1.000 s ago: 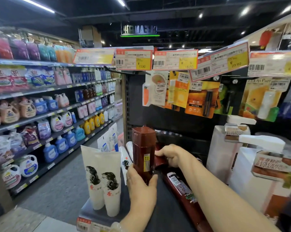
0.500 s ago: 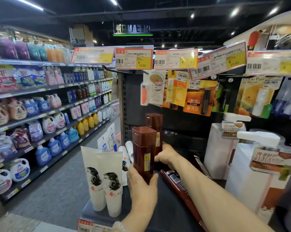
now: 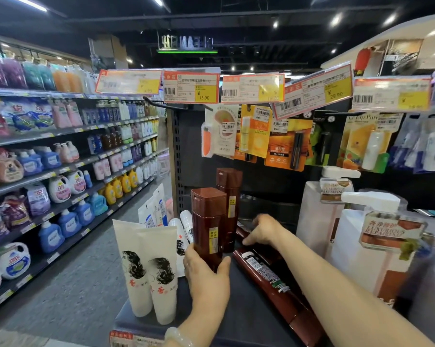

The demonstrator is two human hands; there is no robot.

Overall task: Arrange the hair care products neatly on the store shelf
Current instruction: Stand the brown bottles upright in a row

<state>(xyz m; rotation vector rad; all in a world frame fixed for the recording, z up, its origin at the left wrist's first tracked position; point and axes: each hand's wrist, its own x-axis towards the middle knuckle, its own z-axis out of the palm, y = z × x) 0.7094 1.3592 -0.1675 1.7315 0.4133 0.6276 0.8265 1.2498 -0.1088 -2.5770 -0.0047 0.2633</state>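
Head view, shelf: dark shelf (image 3: 236, 319) at the aisle end, price label strip on its front edge.
Front bottle: brown square-capped bottle (image 3: 207, 226), upright near the shelf's middle.
Left hand: left hand (image 3: 206, 279) wrapped around the front bottle's base, thumb on the right side, fingers on the left; pale bracelet (image 3: 177, 336) at the wrist.
Rear bottle: second brown bottle (image 3: 230, 194), upright just behind the front one, touching or nearly so.
Right hand: right hand (image 3: 264, 229) lowered palm-down onto a lying brown bottle (image 3: 246, 232); fingers spread over it, closure cannot be told.
Lying stock: long brown bottle (image 3: 269, 279) flat on the shelf, label up.
Tubes: two white tubes (image 3: 150, 269) with a hair drawing, standing cap-down at the front left.
Right side: white pump bottles (image 3: 361, 249) with tags.
Above: hanging price cards (image 3: 191, 87).
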